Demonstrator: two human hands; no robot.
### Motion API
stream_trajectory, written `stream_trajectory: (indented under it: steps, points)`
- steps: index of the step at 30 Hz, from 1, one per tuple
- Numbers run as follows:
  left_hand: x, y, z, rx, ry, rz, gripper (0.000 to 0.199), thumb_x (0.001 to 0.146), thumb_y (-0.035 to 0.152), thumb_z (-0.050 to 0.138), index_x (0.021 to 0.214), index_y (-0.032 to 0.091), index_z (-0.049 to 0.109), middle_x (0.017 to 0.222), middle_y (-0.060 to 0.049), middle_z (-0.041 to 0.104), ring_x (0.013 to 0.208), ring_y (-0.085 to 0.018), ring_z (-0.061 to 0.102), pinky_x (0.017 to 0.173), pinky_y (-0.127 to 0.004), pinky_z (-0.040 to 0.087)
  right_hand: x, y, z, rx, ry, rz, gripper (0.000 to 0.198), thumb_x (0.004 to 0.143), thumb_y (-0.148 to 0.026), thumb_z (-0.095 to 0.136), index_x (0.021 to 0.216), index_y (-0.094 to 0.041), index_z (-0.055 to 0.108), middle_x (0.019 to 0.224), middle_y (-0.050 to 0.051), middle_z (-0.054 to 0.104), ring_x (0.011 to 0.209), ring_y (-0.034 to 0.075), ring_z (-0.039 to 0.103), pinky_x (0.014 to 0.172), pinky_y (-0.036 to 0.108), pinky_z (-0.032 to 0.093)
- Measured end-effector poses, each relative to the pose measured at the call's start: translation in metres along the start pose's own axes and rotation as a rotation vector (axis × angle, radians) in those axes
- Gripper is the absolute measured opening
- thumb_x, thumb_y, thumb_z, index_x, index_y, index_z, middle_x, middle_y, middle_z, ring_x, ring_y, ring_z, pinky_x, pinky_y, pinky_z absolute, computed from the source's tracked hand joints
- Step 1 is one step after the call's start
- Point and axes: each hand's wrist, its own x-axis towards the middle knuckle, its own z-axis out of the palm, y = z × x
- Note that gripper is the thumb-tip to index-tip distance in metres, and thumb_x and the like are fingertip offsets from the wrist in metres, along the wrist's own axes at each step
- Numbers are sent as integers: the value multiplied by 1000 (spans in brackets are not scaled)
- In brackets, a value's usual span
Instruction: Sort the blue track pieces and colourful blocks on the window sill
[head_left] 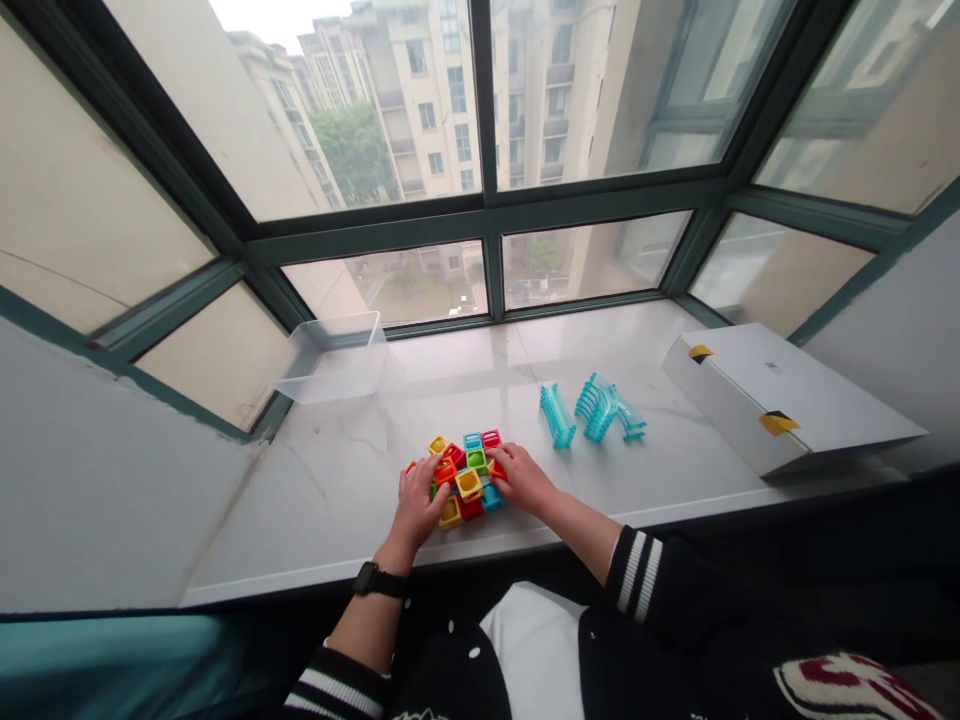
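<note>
Several hollow, cube-like plastic blocks in red, yellow, green, blue and orange are bunched together near the front of a white marble-patterned sill. At the pile's left side, my left hand (420,502) curls its fingers and thumb around an orange block (445,471). From the right, my right hand (519,478) pinches a red block (496,470). A yellow block (469,485) and a green block (476,460) sit between the two hands. My fingers partly cover the blocks at both edges.
Clear turquoise plastic track-like pieces (598,408) lie to the right, with a straight one (557,416) beside them. A transparent bin (337,365) stands at the back left. On the far right is a white box (802,390) with yellow-black tabs. Windows enclose the sill (465,375).
</note>
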Motion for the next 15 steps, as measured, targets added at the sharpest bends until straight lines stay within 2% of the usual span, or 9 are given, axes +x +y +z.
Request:
stream_trajectory:
  steps: [4, 8, 11, 15]
  points:
    - [-5, 2, -1, 19, -24, 41, 68, 97, 52, 61, 158, 30, 44, 160, -12, 53, 152, -38, 41, 126, -70, 18, 17, -3, 18, 72, 75, -74, 54, 95, -11, 60, 148, -20, 53, 139, 14, 61, 131, 27, 57, 115, 44, 48]
    - [-5, 6, 1, 21, -33, 33, 76, 90, 57, 70, 155, 27, 45, 154, -15, 57, 146, -40, 47, 125, -72, 16, 36, -8, 26, 116, 123, -127, 52, 99, -20, 58, 150, -20, 51, 147, 15, 57, 138, 29, 52, 121, 50, 42]
    - [-3, 8, 8, 37, 21, 5, 73, 90, 56, 71, 152, 26, 46, 150, -16, 59, 142, -40, 51, 124, -74, 17, 36, -1, 26, 136, 143, -117, 50, 103, -32, 55, 151, -21, 50, 151, 15, 56, 142, 30, 49, 125, 54, 37]
    - [-3, 8, 21, 69, 151, -26, 59, 94, 52, 66, 144, 24, 51, 150, -18, 58, 142, -38, 51, 124, -68, 25, 16, 19, 26, 190, 268, -28, 44, 107, -37, 46, 148, -22, 54, 142, 14, 61, 136, 29, 53, 121, 51, 42]
